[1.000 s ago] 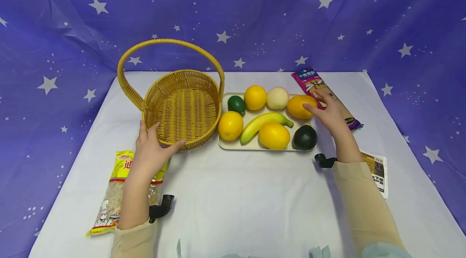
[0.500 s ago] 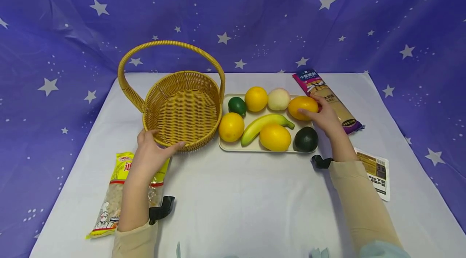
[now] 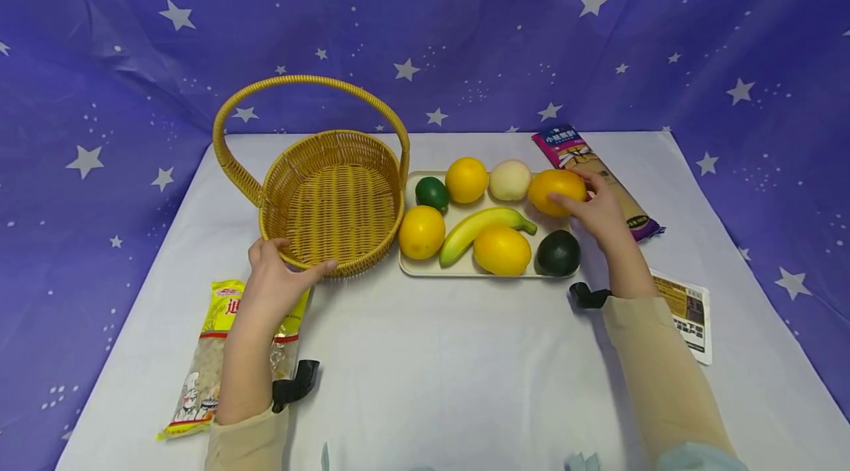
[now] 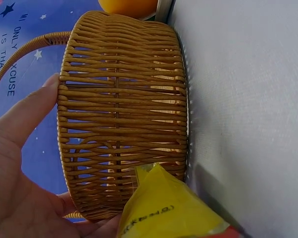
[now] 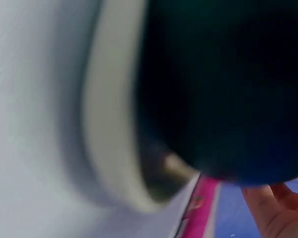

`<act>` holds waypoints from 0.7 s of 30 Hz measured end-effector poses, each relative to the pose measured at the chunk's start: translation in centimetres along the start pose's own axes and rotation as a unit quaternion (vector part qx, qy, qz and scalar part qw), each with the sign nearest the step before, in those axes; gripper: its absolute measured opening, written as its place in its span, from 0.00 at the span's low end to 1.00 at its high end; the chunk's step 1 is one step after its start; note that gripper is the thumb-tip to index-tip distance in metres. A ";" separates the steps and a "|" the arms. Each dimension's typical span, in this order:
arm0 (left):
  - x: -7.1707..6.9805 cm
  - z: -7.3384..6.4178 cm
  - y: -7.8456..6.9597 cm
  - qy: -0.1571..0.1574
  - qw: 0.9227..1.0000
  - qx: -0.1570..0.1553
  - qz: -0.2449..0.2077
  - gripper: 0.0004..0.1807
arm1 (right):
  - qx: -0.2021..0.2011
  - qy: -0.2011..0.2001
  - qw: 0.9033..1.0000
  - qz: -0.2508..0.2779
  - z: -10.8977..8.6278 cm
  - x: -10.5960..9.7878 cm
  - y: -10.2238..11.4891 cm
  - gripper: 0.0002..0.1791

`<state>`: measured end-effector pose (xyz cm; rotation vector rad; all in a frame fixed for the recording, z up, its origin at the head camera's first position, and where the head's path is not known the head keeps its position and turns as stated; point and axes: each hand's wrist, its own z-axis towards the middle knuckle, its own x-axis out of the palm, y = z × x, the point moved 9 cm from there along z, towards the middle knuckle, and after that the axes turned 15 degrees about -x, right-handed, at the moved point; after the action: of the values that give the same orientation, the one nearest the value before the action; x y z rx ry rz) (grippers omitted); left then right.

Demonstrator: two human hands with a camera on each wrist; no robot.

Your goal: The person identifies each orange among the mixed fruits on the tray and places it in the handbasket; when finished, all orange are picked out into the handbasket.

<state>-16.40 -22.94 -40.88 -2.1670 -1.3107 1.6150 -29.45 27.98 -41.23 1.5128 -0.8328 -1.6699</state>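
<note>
My left hand (image 3: 275,283) holds the near rim of a woven basket (image 3: 341,205) with a tall arched handle. The left wrist view shows the thumb against the rim of the basket (image 4: 122,109) and the fingers lower along it. My right hand (image 3: 598,209) grips an oval orange-yellow fruit (image 3: 556,190) at the back right corner of a cream tray (image 3: 458,214), thumb in front and fingers behind. Close below that hand lies a dark green avocado (image 3: 558,253), which fills much of the right wrist view, blurred; only some fingers (image 5: 263,208) show there.
The tray also bears a banana (image 3: 474,231), a peach (image 3: 510,180), a small green fruit (image 3: 432,194), an oval yellow fruit (image 3: 502,251) and two oranges (image 3: 466,180). A yellow food bag (image 3: 206,360) lies under my left forearm. A purple packet (image 3: 617,198) and white pouch (image 3: 687,316) lie right.
My right hand has closed round the oval orange-yellow fruit and shifted it slightly up and right. My left hand has come down onto the basket's rim.
</note>
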 end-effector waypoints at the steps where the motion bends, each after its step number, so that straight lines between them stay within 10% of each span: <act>1: 0.0 0.0 0.0 0.000 1.000 0.000 0.000 0.64 | -0.005 -0.002 1.000 0.003 -0.1 0.0 0.4 0.48; 21: 0.0 0.0 -0.1 -0.008 1.000 0.006 -0.006 0.63 | -0.129 0.069 0.982 0.115 -1.9 7.4 12.8 0.36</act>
<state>-16.44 -22.89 -40.80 -2.1397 -1.3123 1.6340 -26.78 14.97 -34.51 1.2841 -0.6607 -1.4256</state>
